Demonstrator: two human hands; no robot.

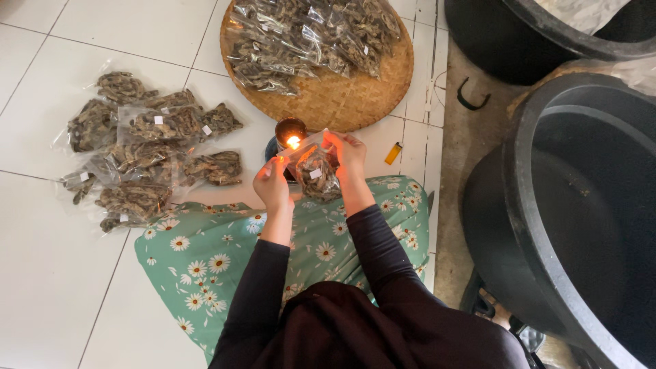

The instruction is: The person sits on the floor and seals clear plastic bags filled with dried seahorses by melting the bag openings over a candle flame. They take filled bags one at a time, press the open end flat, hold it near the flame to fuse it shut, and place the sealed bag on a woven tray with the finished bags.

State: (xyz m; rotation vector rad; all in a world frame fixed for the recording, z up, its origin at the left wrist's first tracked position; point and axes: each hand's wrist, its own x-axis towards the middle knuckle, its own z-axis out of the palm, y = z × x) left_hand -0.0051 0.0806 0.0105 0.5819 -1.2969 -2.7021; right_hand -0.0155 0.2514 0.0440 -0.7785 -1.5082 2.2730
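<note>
Clear packet point(316, 171), top edge glare-blurred, both hands' grip

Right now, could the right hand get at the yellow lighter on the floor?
Probably yes: the yellow lighter lies on bare tile just beside the right hand, nothing between them, though that hand's grip is on the plastic bag.

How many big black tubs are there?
2. One tub fills the right side, beside the person. The other tub sits at the top right corner, cut off by the picture's edge. More may lie out of view.
</note>
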